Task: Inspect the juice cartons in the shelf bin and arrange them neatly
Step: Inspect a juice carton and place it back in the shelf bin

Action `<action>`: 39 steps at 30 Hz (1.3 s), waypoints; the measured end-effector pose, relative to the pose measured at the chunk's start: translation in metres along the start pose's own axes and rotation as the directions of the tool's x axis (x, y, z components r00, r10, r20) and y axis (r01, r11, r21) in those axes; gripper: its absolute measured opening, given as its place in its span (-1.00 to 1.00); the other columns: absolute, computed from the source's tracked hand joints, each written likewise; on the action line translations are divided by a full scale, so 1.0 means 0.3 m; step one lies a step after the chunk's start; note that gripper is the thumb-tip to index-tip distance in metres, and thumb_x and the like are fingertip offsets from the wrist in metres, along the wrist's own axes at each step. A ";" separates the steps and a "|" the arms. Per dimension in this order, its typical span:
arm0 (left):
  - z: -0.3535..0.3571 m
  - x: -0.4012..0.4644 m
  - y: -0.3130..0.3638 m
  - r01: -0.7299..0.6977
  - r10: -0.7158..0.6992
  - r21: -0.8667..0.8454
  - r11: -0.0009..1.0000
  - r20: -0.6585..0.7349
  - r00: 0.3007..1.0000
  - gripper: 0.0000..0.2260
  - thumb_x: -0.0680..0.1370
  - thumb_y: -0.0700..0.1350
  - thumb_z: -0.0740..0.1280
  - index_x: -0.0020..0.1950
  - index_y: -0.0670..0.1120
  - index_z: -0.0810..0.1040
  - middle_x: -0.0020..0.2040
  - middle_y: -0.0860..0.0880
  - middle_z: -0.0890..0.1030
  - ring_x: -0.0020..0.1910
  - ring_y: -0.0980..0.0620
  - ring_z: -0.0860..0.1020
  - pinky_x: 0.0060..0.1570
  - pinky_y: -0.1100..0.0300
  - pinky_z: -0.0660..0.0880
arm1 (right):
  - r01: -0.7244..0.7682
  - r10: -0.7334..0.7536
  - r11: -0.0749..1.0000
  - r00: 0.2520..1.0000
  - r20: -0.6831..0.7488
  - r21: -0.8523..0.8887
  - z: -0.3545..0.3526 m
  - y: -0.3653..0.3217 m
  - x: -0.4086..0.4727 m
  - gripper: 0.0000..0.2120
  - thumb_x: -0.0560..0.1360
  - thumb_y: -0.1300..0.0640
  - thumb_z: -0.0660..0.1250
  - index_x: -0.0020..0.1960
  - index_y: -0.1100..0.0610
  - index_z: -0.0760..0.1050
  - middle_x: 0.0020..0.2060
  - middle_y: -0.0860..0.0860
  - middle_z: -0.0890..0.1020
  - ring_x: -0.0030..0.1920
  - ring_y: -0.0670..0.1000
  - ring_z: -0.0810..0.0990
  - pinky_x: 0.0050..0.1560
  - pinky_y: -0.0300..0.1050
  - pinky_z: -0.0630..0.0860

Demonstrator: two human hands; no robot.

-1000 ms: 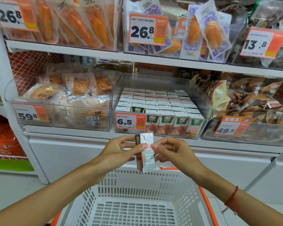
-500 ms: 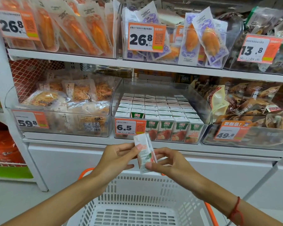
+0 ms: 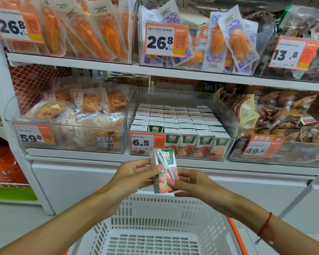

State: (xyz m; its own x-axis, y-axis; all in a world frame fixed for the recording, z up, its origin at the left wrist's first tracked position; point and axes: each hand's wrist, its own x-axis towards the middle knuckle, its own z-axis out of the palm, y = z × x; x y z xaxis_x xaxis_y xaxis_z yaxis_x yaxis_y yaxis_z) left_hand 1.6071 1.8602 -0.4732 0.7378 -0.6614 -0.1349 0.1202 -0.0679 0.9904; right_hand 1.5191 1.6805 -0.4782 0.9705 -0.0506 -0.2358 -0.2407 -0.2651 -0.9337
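Retail shop, snack aisle. White shelves carry clear bins of packaged food, each fronted by an orange price tag. A white basket stands below.

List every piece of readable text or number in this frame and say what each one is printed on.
"26.8": orange-and-white price tag, upper left bin
"26.8": orange-and-white price tag, upper middle bin
"13.8": price tag, upper right bin
"59.8": price tag, clear snack bin
"6.5": price tag, clear juice carton bin
"49.8": price tag, lower right bin
"100%": green-topped juice cartons in the front row
The Chinese print, barcodes and the held carton's small print are too blurred to read.
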 end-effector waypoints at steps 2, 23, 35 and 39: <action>0.006 0.000 -0.004 -0.004 0.004 0.005 1.000 -0.009 1.000 -0.75 0.54 -0.07 0.38 0.23 0.02 0.58 0.05 0.05 0.71 0.04 0.12 0.67 0.02 0.34 0.58 | 0.030 -0.029 0.999 0.999 -0.035 0.024 -0.003 -0.002 -0.003 -0.65 0.43 -0.05 0.45 0.18 0.01 0.59 0.00 0.02 0.72 0.02 -0.03 0.68 0.08 -0.22 0.58; 0.010 0.002 -0.009 -0.293 0.318 0.233 0.927 -0.078 0.945 -0.52 0.28 -0.05 0.60 0.15 0.19 0.59 0.03 0.28 0.67 0.06 0.31 0.61 0.00 0.47 0.49 | 0.515 -0.564 0.821 0.799 -0.209 -0.248 -0.008 -0.029 -0.039 -0.61 0.52 0.05 0.36 0.34 -0.05 0.46 0.18 -0.23 0.60 0.12 -0.09 0.64 0.08 -0.26 0.56; 0.029 -0.023 -0.014 -0.566 0.712 0.531 0.630 -0.103 0.695 -0.50 0.35 -0.16 0.57 0.22 0.10 0.51 0.20 0.23 0.58 0.23 0.19 0.53 0.22 0.35 0.43 | 0.651 -0.868 0.456 0.475 -0.142 -0.607 0.007 -0.018 -0.056 -0.71 0.54 0.07 0.38 0.26 0.01 0.55 0.23 -0.13 0.59 0.25 -0.09 0.55 0.01 -0.15 0.59; 0.016 -0.015 0.000 -0.454 0.514 0.404 0.794 -0.049 0.856 -0.47 0.35 -0.02 0.54 0.28 0.11 0.49 0.17 0.22 0.62 0.21 0.24 0.55 0.23 0.36 0.44 | 0.606 -0.844 0.464 0.524 -0.114 -0.646 -0.014 -0.015 -0.058 -0.62 0.56 0.05 0.35 0.36 -0.07 0.43 0.25 -0.18 0.56 0.16 -0.16 0.59 -0.02 -0.17 0.61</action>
State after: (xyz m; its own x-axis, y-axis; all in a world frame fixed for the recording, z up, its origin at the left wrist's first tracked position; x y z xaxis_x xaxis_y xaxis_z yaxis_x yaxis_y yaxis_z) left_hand 1.6005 1.8596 -0.4726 0.7262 -0.5647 0.3921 -0.5076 -0.0558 0.8598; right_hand 1.5033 1.6784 -0.4687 0.7135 0.0872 0.6952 0.4867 -0.7755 -0.4022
